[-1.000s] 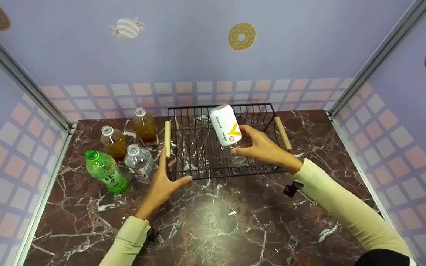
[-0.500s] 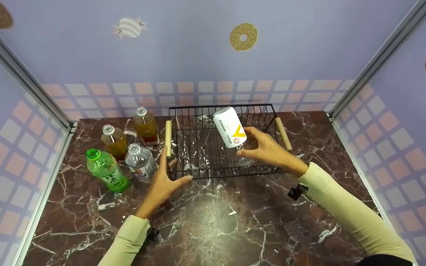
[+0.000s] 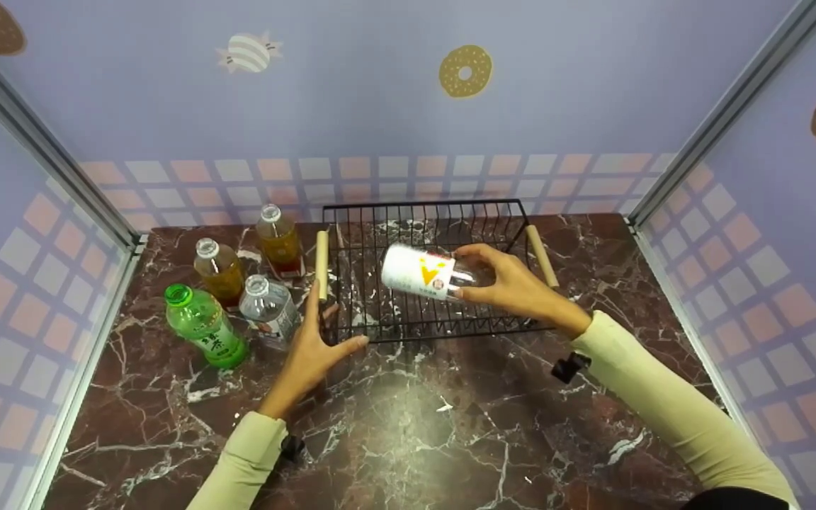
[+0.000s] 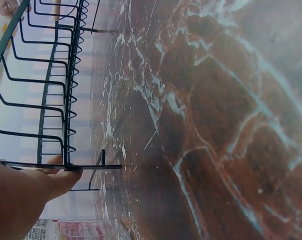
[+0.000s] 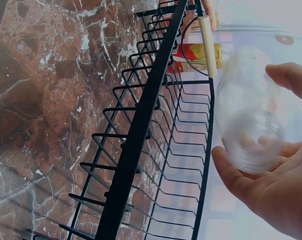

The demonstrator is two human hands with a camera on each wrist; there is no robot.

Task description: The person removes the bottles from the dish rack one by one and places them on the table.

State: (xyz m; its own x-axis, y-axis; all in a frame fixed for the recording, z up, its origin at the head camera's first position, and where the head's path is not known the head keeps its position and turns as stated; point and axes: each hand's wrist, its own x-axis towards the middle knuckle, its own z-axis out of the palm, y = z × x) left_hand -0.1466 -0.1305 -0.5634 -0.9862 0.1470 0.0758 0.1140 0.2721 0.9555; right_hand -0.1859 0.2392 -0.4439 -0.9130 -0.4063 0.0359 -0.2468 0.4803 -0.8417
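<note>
My right hand grips the clear end of a bottle, whose other end is white with an orange mark. This bottle lies nearly sideways over the black wire rack, its white end pointing left. In the right wrist view the clear bottle end is blurred between thumb and fingers. My left hand holds the rack's left front corner, index finger along the wooden handle and thumb by the front rail. In the left wrist view its fingertips touch the rack's lower end wire.
Left of the rack stand a green bottle, a clear bottle and two amber-filled bottles, one nearer and one farther. Patterned walls enclose the dark marbled tabletop. A second wooden handle is at the rack's right end.
The held bottle first shifted slightly right and down, then turned from a steep tilt to nearly level, its white end swinging left and down. The left hand and the rack stay in place.
</note>
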